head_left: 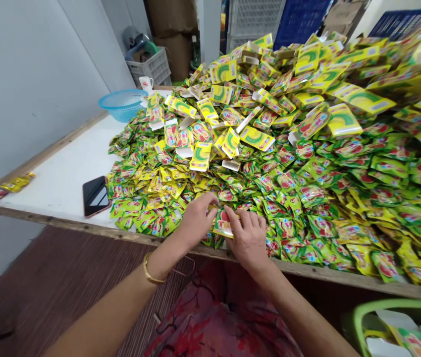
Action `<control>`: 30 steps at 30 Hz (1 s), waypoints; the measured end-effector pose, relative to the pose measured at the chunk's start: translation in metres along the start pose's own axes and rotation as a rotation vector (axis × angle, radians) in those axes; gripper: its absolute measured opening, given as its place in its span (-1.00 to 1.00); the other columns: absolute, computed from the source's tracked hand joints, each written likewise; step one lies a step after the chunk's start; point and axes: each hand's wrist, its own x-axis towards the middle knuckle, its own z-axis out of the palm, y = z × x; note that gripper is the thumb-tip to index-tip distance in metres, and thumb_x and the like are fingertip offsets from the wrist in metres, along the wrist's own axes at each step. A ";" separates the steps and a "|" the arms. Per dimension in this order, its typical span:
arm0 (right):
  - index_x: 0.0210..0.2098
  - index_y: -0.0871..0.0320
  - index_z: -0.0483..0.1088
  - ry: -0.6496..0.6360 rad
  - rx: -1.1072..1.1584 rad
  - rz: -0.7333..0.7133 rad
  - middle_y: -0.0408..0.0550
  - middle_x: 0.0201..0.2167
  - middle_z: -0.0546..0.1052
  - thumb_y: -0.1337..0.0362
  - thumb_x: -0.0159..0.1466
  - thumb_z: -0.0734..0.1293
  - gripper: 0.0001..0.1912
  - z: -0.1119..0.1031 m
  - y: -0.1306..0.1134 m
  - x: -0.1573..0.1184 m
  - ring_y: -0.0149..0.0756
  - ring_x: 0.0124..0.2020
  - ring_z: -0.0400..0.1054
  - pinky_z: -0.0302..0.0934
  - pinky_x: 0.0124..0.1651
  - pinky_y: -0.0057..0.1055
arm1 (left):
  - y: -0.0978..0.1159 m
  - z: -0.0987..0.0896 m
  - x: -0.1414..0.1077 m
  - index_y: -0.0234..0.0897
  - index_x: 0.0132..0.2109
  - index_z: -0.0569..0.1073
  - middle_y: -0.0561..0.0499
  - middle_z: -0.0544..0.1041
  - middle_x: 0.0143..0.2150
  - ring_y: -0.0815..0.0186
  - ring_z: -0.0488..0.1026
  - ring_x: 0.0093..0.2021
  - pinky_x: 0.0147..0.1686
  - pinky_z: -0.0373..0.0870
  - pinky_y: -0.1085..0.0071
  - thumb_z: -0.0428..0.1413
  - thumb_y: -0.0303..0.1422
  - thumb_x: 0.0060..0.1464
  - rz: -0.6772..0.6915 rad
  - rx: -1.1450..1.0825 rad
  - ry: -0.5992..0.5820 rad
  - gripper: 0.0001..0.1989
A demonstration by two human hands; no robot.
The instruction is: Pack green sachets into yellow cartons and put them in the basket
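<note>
A small yellow-and-green carton (223,224) with a red fruit picture lies between my hands, close to the table's front edge. My right hand (248,237) is closed on its right side, thumb at the near edge and fingers over the top. My left hand (197,219) has its fingers bent together at the carton's left end; the fingertips partly hide that end. Under and around both hands spread many small green sachets (285,227) with red fruit pictures. Yellow sachets (168,182) lie mixed in beyond my left hand.
Behind the sachets rises a heap of flat yellow cartons (257,139), some with open flaps. To the left are a phone (96,196), a blue basket (122,105) and a yellow strip of packets (17,183). A green tub (359,325) holding cartons stands below the table's edge at right.
</note>
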 end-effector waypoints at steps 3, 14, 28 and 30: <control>0.11 0.13 0.28 -0.014 0.022 0.039 0.03 -0.15 0.40 0.23 0.18 0.31 -0.51 0.000 0.001 -0.001 -0.17 -0.15 0.18 -0.01 -0.13 -0.27 | 0.001 0.007 -0.002 -0.25 -0.32 0.40 0.00 0.49 -0.31 0.29 0.43 -0.23 -0.13 0.35 0.32 -0.01 -0.48 0.04 0.018 -0.029 0.006 -0.90; 0.12 0.14 0.27 0.010 0.026 0.095 0.04 -0.14 0.41 0.16 0.21 0.31 -0.50 0.001 0.002 -0.001 -0.16 -0.15 0.18 0.00 -0.13 -0.27 | -0.007 -0.011 -0.010 -0.23 -0.20 0.46 0.02 0.49 -0.24 0.34 0.38 -0.28 -0.25 0.37 0.39 0.11 -0.52 -0.13 -0.050 -0.105 -0.084 -0.72; 0.09 0.14 0.26 0.021 0.013 0.103 0.04 -0.14 0.42 0.25 0.20 0.30 -0.54 0.000 0.001 -0.001 -0.16 -0.14 0.20 -0.01 -0.11 -0.27 | 0.000 -0.014 -0.012 -0.27 -0.22 0.45 0.09 0.50 -0.52 0.38 0.43 -0.47 -0.43 0.32 0.48 0.07 -0.43 -0.06 -0.233 -0.290 -0.080 -0.81; 0.09 0.15 0.27 0.029 0.007 0.085 0.04 -0.14 0.42 0.26 0.20 0.31 -0.54 0.000 0.001 -0.001 -0.17 -0.15 0.20 -0.02 -0.12 -0.28 | -0.001 -0.014 -0.011 -0.28 -0.39 0.43 0.09 0.48 -0.54 0.39 0.42 -0.50 -0.47 0.32 0.50 0.12 -0.46 -0.12 -0.279 -0.294 -0.051 -0.94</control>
